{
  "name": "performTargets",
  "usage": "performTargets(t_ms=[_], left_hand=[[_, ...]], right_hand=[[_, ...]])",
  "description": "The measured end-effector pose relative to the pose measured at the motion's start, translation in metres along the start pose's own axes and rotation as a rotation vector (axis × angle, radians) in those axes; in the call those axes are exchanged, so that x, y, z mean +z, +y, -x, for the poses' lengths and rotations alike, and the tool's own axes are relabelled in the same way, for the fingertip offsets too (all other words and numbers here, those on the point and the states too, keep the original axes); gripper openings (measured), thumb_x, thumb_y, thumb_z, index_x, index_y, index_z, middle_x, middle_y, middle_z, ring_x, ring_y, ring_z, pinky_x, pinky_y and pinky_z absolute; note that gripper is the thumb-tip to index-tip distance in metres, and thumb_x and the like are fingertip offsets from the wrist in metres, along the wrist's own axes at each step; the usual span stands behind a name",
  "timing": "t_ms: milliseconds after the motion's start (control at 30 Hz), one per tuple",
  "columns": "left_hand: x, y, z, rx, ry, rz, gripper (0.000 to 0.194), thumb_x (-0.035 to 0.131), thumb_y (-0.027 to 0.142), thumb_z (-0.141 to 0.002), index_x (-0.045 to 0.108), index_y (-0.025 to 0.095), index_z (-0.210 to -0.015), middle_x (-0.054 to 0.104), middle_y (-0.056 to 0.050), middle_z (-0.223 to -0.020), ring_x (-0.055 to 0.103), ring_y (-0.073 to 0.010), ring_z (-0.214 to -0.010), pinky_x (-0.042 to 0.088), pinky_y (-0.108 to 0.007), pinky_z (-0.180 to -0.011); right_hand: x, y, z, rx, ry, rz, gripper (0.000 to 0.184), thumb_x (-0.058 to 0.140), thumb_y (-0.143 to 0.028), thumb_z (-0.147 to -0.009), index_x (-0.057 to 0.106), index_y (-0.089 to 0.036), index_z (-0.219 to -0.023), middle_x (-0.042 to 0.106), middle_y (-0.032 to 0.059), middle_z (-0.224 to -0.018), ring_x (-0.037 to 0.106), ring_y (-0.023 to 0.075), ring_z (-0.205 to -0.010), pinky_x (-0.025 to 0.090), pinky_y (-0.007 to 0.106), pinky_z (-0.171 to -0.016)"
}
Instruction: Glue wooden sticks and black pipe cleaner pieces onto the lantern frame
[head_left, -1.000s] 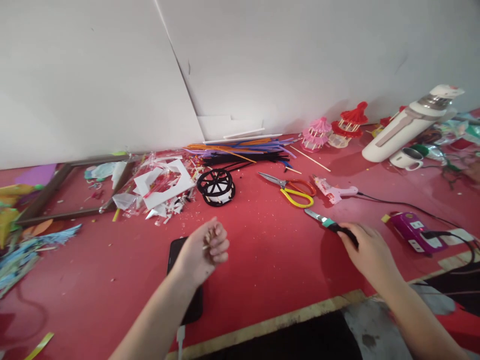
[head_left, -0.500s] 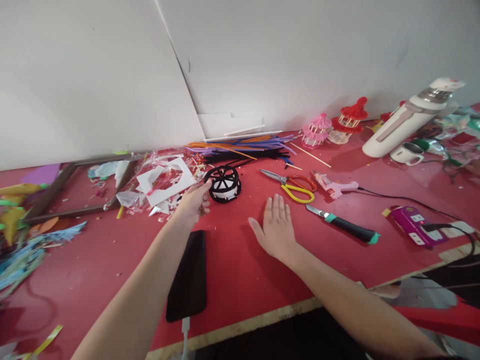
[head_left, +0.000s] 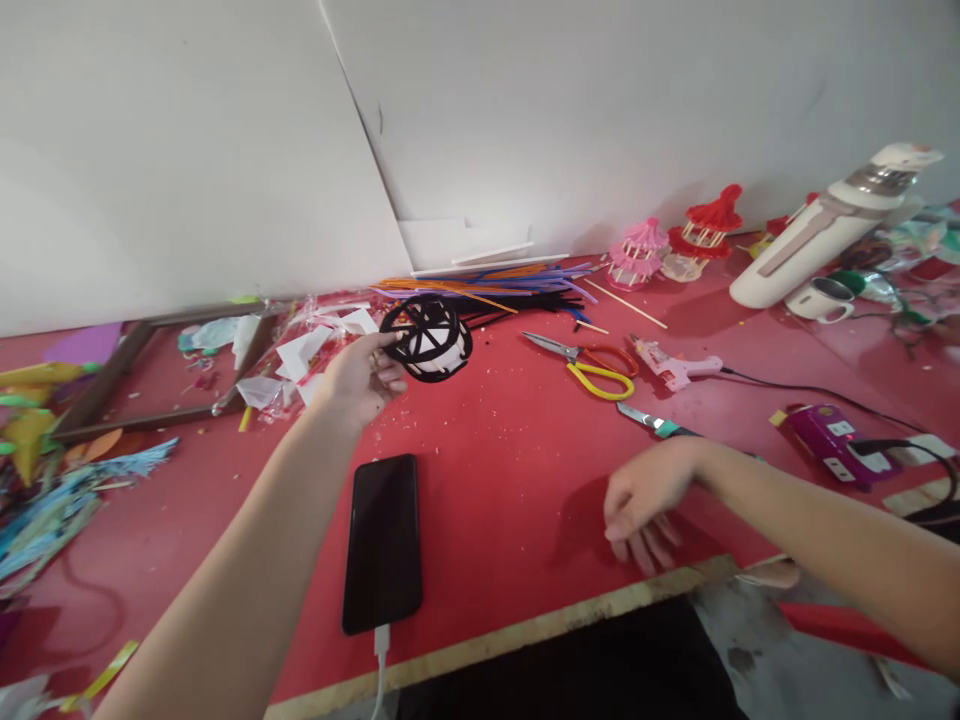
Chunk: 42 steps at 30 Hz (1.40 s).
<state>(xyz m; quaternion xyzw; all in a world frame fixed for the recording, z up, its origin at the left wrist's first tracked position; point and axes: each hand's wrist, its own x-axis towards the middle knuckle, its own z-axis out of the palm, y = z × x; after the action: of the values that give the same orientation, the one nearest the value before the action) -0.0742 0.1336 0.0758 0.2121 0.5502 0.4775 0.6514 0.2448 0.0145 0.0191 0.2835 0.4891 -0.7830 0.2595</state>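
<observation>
Head view, single camera. The left hand is pinching the near-left rim of a black spoked frame, thumb on top and fingers below; the frame, with a white drum-like body beneath its spokes, sits directly ahead and to the right of that grip. Whether its base is clear of the red table cannot be determined. The right hand, well to the right and nearer the table edge, has loosely bent, slightly parted fingers and nothing visible in them.

Obstructions near the left grip: white scraps and clear plastic lie immediately left, partly covered by the hand. Directly beyond the frame runs a bundle of coloured stems; contact with the frame cannot be confirmed. On the near side, a phone with a white cable lies just right of the forearm.

Right of the grip, in order: scissors, blades pointing towards the frame; a pink glue gun; and a cutter knife, its handle partly hidden behind the right wrist. Farther right are a purple power strip, a mug and a tilted white bottle.
</observation>
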Motion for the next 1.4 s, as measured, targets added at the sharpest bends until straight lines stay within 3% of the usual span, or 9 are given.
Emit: performTargets(t_ms=[300, 533, 600, 800, 1000, 1067, 1233, 1300, 1400], left_hand=[[0.005, 0.023, 0.026, 0.098, -0.025, 0.128, 0.034, 0.045, 0.005, -0.088, 0.035, 0.018, -0.058, 0.032, 0.008, -0.038, 0.032, -0.0059, -0.030, 0.026, -0.018, -0.035], [-0.005, 0.037, 0.027, 0.129, -0.038, 0.137, 0.035, 0.042, 0.006, -0.091, 0.038, 0.018, -0.059, 0.033, 0.008, -0.038, 0.032, -0.0056, -0.030, 0.025, -0.018, -0.035], [-0.003, 0.036, 0.024, 0.122, -0.043, 0.140, 0.033, 0.042, 0.006, -0.092, 0.042, 0.017, -0.061, 0.034, 0.008, -0.038, 0.032, -0.0055, -0.030, 0.025, -0.017, -0.035], [-0.007, 0.039, 0.023, 0.126, -0.076, 0.175, 0.034, 0.043, 0.009, -0.095, 0.039, 0.018, -0.062, 0.032, 0.008, -0.040, 0.031, -0.0042, -0.033, 0.027, -0.017, -0.036], [-0.021, 0.058, 0.026, 0.182, -0.051, 0.192, 0.034, 0.041, 0.011, -0.095, 0.036, 0.018, -0.063, 0.033, 0.007, -0.042, 0.031, -0.0043, -0.035, 0.029, -0.017, -0.037], [-0.018, 0.058, 0.027, 0.167, -0.051, 0.191, 0.033, 0.043, 0.011, -0.094, 0.036, 0.018, -0.063, 0.033, 0.007, -0.041, 0.031, -0.0044, -0.035, 0.029, -0.016, -0.037], [-0.007, 0.034, 0.032, 0.085, -0.055, 0.148, 0.032, 0.046, 0.006, -0.089, 0.038, 0.017, -0.060, 0.032, 0.007, -0.039, 0.031, -0.0046, -0.032, 0.027, -0.017, -0.035], [-0.005, 0.016, 0.036, 0.024, -0.045, 0.115, 0.029, 0.049, 0.005, -0.085, 0.041, 0.017, -0.061, 0.033, 0.007, -0.039, 0.035, -0.0062, -0.033, 0.028, -0.018, -0.036], [-0.004, -0.017, 0.042, -0.079, -0.027, 0.063, 0.020, 0.058, 0.009, -0.081, 0.050, 0.016, -0.064, 0.036, 0.008, -0.041, 0.035, -0.0057, -0.033, 0.029, -0.017, -0.036]], right_hand=[[-0.083, -0.120, -0.049, -0.406, 0.374, -0.058, 0.039, 0.048, -0.057, -0.094, 0.067, -0.027, -0.109, 0.074, 0.0045, -0.112, 0.067, 0.0146, -0.106, 0.056, 0.028, -0.085], [-0.020, -0.074, -0.050, -0.102, -0.248, 0.242, 0.021, 0.087, -0.022, -0.053, 0.070, -0.019, -0.065, 0.077, 0.0039, -0.071, 0.074, 0.0257, -0.059, 0.057, 0.031, -0.050], [-0.027, -0.081, -0.061, -0.502, 0.098, 0.114, 0.043, 0.093, -0.017, -0.034, 0.072, -0.018, -0.072, 0.078, 0.0070, -0.080, 0.076, 0.0291, -0.068, 0.060, 0.034, -0.057], [-0.105, -0.127, -0.029, -0.915, 0.649, -0.164, 0.053, 0.027, -0.060, -0.097, 0.050, -0.034, -0.135, 0.050, -0.0036, -0.153, 0.048, 0.0122, -0.140, 0.049, 0.033, -0.104], [-0.048, -0.098, -0.039, -0.532, 0.393, 0.130, 0.047, 0.094, -0.037, -0.046, 0.072, -0.018, -0.083, 0.079, 0.0064, -0.082, 0.076, 0.0276, -0.075, 0.060, 0.035, -0.062], [-0.033, -0.094, -0.054, -0.606, 0.526, 0.092, 0.057, 0.096, -0.030, -0.035, 0.071, -0.022, -0.086, 0.079, 0.0007, -0.086, 0.075, 0.0254, -0.082, 0.060, 0.035, -0.069], [-0.060, -0.090, -0.024, -0.949, 1.131, -0.127, 0.046, 0.062, -0.053, -0.086, 0.056, -0.031, -0.127, 0.069, 0.0032, -0.125, 0.068, 0.0156, -0.107, 0.053, 0.036, -0.098], [-0.070, -0.071, 0.010, -1.130, 1.632, -0.227, 0.040, 0.069, -0.050, -0.084, 0.063, -0.027, -0.116, 0.074, 0.0021, -0.095, 0.070, 0.0157, -0.076, 0.058, 0.039, -0.085], [-0.072, -0.021, 0.058, -0.856, 2.010, -0.101, 0.047, 0.053, -0.063, -0.091, 0.069, -0.021, -0.076, 0.062, 0.0028, -0.057, 0.066, 0.0190, -0.062, 0.058, 0.039, -0.074]])
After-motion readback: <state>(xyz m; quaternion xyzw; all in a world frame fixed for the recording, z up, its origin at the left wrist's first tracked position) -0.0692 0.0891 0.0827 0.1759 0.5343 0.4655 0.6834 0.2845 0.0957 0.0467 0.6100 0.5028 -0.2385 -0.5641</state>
